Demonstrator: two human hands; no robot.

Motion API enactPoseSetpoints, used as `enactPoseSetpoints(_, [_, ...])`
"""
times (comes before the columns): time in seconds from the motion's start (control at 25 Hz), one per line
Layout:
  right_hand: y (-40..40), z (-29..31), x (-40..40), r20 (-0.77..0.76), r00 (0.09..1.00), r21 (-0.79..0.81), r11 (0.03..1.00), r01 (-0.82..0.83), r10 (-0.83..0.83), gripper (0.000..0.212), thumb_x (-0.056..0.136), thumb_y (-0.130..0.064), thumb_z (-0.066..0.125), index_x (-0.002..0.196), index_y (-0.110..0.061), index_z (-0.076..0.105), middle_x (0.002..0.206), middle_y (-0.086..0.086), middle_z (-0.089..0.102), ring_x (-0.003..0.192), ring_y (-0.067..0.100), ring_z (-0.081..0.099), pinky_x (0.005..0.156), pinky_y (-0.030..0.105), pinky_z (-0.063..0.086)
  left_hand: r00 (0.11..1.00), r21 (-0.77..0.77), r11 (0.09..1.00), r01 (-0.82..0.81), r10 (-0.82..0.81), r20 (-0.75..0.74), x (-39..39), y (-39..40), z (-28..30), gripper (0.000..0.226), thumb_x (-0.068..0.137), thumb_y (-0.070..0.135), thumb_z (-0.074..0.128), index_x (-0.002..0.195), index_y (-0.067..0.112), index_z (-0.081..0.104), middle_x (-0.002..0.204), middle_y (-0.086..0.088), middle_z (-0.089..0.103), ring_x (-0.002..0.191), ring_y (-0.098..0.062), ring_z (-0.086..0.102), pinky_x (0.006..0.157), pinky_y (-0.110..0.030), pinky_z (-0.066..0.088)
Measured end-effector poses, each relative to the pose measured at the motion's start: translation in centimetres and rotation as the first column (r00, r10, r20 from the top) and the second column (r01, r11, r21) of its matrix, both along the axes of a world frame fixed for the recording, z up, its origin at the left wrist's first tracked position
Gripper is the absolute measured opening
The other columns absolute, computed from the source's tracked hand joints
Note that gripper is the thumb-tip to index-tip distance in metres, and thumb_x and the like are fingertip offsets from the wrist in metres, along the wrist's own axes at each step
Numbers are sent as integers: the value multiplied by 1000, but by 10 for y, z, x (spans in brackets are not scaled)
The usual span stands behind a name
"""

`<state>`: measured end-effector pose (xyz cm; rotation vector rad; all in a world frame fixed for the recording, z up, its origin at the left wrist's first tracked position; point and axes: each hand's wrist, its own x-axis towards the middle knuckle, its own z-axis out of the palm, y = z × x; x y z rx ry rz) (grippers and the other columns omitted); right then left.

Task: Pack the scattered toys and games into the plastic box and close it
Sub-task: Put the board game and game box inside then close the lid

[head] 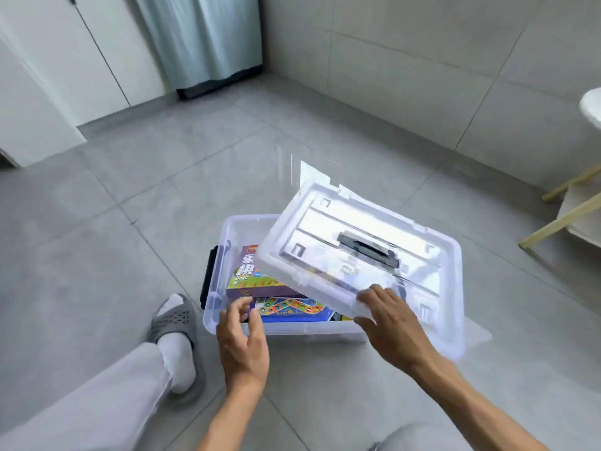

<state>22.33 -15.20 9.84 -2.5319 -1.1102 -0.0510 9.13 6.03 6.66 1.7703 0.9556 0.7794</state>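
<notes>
A clear plastic box (227, 323) sits on the grey tiled floor in front of me. Inside lie a purple game box (250, 275) and a blue game board box (292, 309). A clear lid (351, 242) with a black handle (369, 250) hangs tilted over the box's right side, skewed to it. My right hand (387, 323) grips the lid's near edge, thumb underneath. My left hand (242, 336) hovers at the box's near rim with loosely curled fingers and holds nothing.
A black latch (208, 275) shows on the box's left end. My foot in a grey slipper (175, 323) rests left of the box. A wooden-legged piece of furniture (566, 216) stands at the right, a curtain (201, 40) and white cabinets at the back.
</notes>
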Motion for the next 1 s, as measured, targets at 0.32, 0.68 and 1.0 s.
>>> enactPoseSetpoints(0.32, [53, -21, -25, 53, 948, -310, 908, -283, 314, 39, 70, -34, 78, 97, -26, 52, 93, -9, 56, 75, 19, 55, 61, 31, 46, 874, 139, 972, 188, -101, -475, -11, 71, 5, 47, 89, 30, 56, 133, 10, 54, 140, -11, 51, 130, -29, 44, 109, -42, 34])
enactPoseSetpoints(0.68, [61, -26, 11, -133, 990, -158, 985, -65, 44, 49, 92, -50, 50, 135, -27, 52, 143, -3, 48, 127, 25, 46, 104, 40, 41, 702, 97, 887, 451, -286, -652, 8, 95, 1, 82, 92, 36, 57, 155, 18, 9, 164, 2, 4, 149, -17, 11, 115, -30, 21])
enactPoseSetpoints(1.0, [60, -27, 57, -263, 951, -446, 895, 31, -164, 82, 90, -72, 35, 156, -32, 7, 163, -10, -4, 152, 18, -2, 122, 38, 10, 833, 139, 978, 155, -53, -551, 28, 119, -1, 64, 82, 34, 69, 137, 11, 47, 142, -12, 45, 126, -34, 41, 104, -40, 35])
